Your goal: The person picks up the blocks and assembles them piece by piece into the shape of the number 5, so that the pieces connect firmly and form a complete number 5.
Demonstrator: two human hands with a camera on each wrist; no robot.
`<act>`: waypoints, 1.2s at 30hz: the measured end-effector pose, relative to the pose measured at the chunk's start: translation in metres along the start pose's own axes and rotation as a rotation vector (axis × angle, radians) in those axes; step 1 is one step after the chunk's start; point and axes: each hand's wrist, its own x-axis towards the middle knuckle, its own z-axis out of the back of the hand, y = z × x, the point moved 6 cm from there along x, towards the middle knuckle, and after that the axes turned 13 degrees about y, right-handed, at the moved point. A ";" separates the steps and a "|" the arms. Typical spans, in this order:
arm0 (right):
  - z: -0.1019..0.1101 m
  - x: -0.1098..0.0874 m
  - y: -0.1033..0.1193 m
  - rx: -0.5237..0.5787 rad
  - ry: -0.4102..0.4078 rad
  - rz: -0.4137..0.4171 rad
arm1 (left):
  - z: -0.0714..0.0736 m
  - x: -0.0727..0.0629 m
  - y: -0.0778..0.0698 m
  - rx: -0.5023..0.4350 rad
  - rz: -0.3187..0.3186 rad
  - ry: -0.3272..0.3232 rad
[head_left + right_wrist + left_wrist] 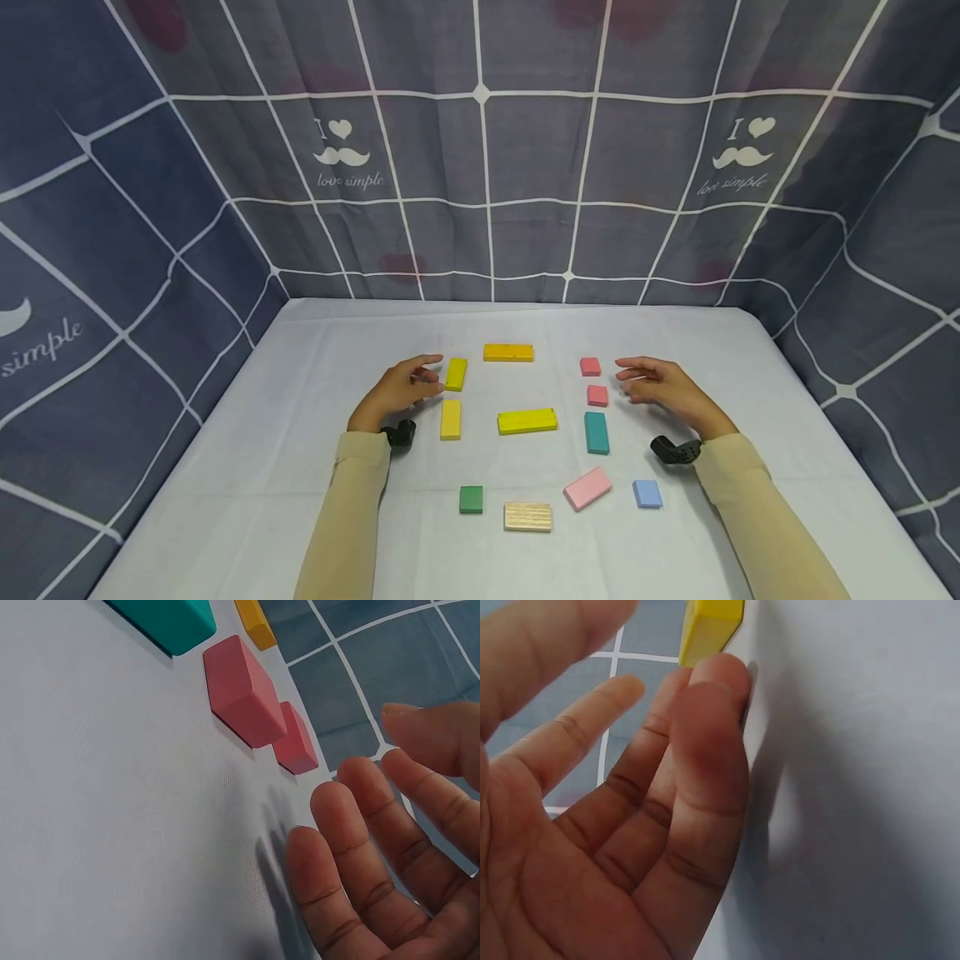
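My left hand (399,388) hovers by the left side of a yellow block (455,374), fingers loosely bent and holding nothing. A second yellow block (451,419) lies just below that one. In the left wrist view, the yellow block (714,628) stands past the fingertips. On the other side, my right hand (667,388) is held apart from two small pink blocks (590,367), its fingers relaxed with nothing between them. A teal block (596,432) lies below the pink pair. The right wrist view shows the nearer pink block (244,694) beyond the fingers.
A long orange-yellow block (508,352) and a long bright yellow block (527,421) lie between the hands. Nearer the front are a green block (471,499), a ridged beige block (527,517), a larger pink block (588,488) and a blue block (647,493). Checked curtains (435,150) surround the white table (247,508).
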 end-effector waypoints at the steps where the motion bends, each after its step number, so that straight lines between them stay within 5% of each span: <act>1: 0.000 0.001 0.000 0.000 0.003 -0.002 | 0.000 0.001 -0.001 -0.002 -0.001 0.005; 36: -0.011 0.036 0.019 0.003 0.025 0.061 | -0.003 0.018 -0.007 0.119 -0.014 0.080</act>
